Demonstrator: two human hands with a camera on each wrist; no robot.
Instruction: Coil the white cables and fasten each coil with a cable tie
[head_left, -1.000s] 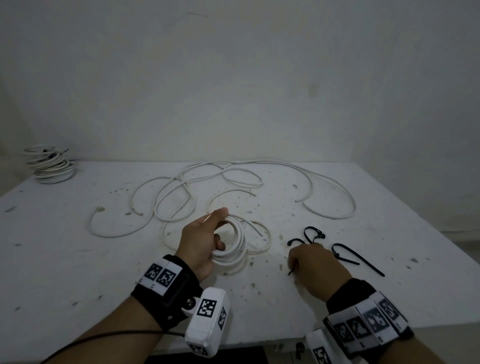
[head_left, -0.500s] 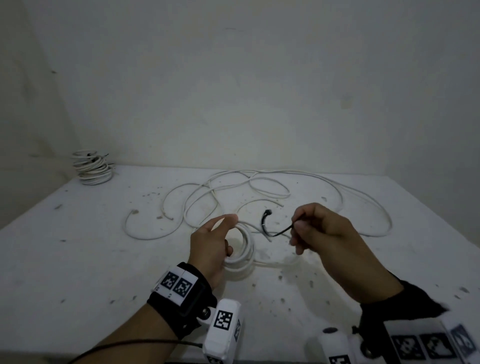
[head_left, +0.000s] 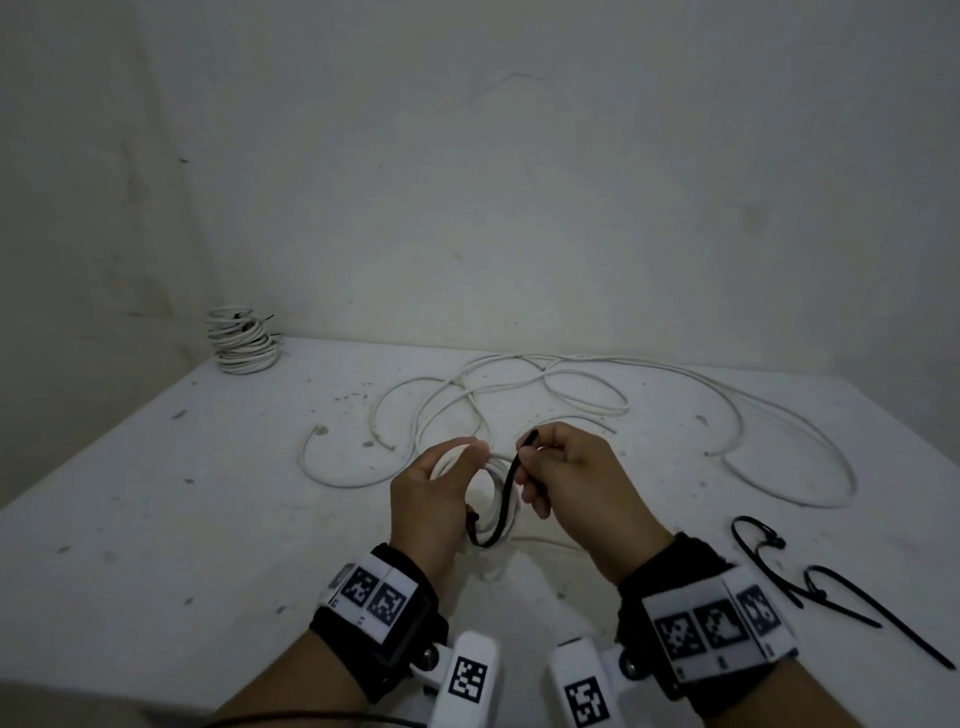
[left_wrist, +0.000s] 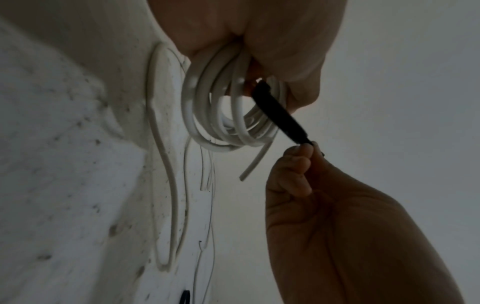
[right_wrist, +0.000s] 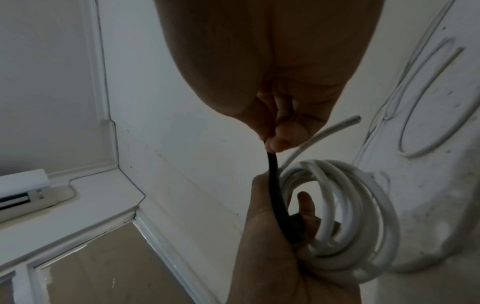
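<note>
My left hand (head_left: 431, 499) grips a small coil of white cable (head_left: 501, 486) (left_wrist: 228, 115) (right_wrist: 345, 216), lifted a little above the white table (head_left: 156, 519). A black cable tie (head_left: 498, 509) (left_wrist: 280, 115) (right_wrist: 278, 197) loops under the coil. Its head end sits by my left hand's fingers, and my right hand (head_left: 566, 467) pinches its tail end just right of the coil. A short free end of cable (left_wrist: 255, 162) sticks out of the coil.
Loose white cables (head_left: 571, 395) sprawl across the middle and right of the table. A stack of tied coils (head_left: 241, 340) stands at the far left corner by the wall. Two more black cable ties (head_left: 810, 582) lie at the near right.
My right hand picked a black tie off the table, carried it left to the coil and threaded it round the coil. The left hand kept hold of the coil.
</note>
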